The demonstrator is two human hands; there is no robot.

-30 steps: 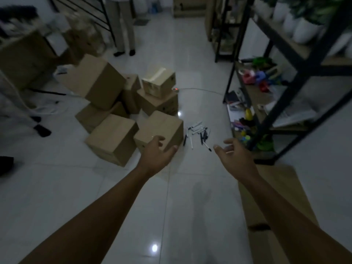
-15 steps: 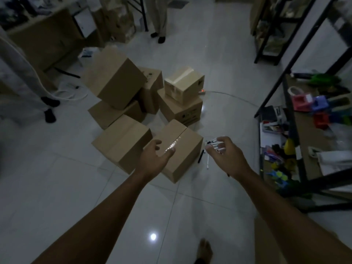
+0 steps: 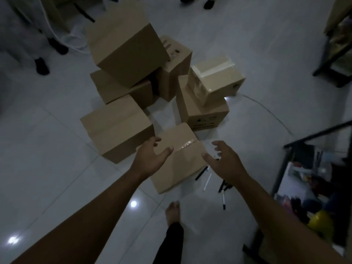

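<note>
Cardboard box, plain brown, clear tape seam, closed flaps

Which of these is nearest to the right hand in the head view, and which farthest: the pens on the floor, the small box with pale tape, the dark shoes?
1. The pens, on the floor just below the right hand.
2. The small box, stacked on another box, ahead of the hand.
3. The dark shoes, at the top edge, far ahead.
</note>
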